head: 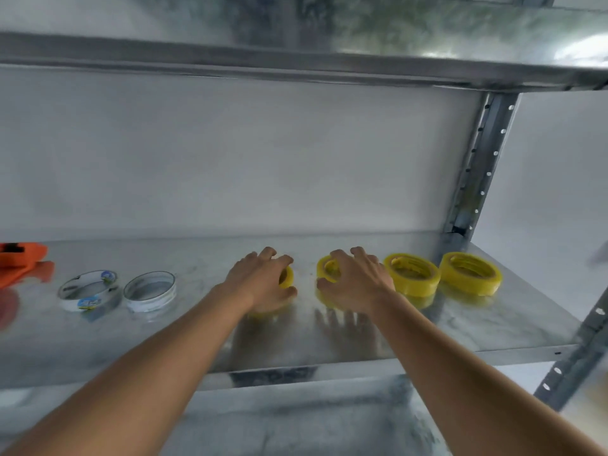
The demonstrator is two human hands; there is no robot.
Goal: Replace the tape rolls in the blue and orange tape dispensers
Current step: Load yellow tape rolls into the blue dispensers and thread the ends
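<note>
Several yellow tape rolls lie flat in a row on a metal shelf. My left hand is curled over the leftmost yellow roll, which it mostly hides. My right hand grips the second yellow roll with fingers over its top. Two more yellow rolls lie untouched to the right. An orange tape dispenser sits at the far left edge, partly cut off. No blue dispenser is in view.
Two nearly spent white rolls lie left of my hands. A perforated shelf upright stands at the back right, another at the front right. An upper shelf hangs overhead.
</note>
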